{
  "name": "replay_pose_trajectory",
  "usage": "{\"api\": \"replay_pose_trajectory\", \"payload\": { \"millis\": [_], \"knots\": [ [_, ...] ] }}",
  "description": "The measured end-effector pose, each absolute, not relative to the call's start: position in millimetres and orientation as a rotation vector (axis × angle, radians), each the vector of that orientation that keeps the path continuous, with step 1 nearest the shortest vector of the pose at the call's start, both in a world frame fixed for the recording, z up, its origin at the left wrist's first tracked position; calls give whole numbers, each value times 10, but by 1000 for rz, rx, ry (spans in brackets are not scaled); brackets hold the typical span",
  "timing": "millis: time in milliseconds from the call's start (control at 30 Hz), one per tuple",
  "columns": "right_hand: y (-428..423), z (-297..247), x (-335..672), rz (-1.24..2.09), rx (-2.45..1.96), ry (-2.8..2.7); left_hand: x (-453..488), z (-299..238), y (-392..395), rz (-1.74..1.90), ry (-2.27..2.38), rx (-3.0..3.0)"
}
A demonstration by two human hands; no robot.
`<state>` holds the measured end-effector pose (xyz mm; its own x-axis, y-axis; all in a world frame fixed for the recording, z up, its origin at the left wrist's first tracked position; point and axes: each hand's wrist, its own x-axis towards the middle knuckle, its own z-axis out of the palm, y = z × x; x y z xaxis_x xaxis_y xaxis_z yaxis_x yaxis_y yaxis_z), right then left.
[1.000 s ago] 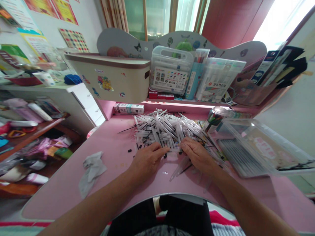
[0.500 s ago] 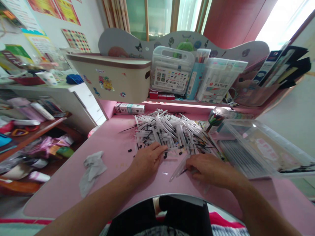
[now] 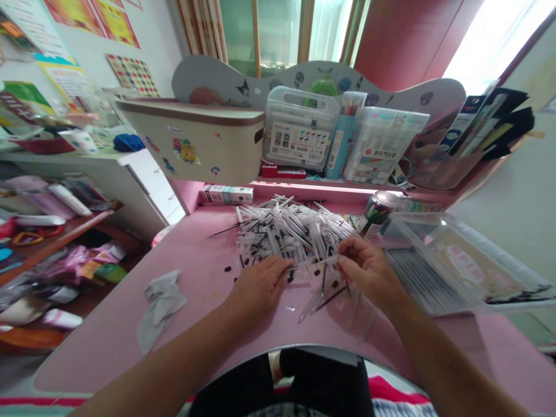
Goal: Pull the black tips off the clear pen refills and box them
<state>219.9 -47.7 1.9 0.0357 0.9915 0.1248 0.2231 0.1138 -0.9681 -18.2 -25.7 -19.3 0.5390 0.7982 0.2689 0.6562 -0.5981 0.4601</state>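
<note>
A heap of clear pen barrels and black refills (image 3: 291, 229) lies in the middle of the pink desk (image 3: 204, 284). My left hand (image 3: 259, 282) rests palm down at the heap's near edge, its fingertips pressed together on parts I cannot make out. My right hand (image 3: 370, 267) is raised just right of it, thumb and fingers pinched on a clear pen barrel (image 3: 324, 262) that points left toward the left hand. A few loose barrels and a thin black refill (image 3: 325, 301) lie on the desk below my right hand.
An open clear plastic case (image 3: 438, 260) with rows of pens stands at the right. A crumpled grey cloth (image 3: 160, 301) lies at the left. A beige storage bin (image 3: 195, 136), marker sets (image 3: 299, 130) and a dark cup (image 3: 377, 208) line the back shelf. Cluttered shelves stand left.
My right hand dropped toward the desk's near edge, then rose back to the heap with a clear barrel pinched in it. My left hand has stayed put.
</note>
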Motion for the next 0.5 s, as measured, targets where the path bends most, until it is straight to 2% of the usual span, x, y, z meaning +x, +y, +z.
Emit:
{"api": "replay_pose_trajectory", "payload": {
  "millis": [133, 500],
  "knots": [
    [-424, -45, 2142, 1041, -1302, -1198, -179, -205, -248, 696, 1183, 2482],
    [-456, -38, 2080, 1144, -1262, -1380, -181, -227, -230, 652, 1178, 2509]
  ]
}}
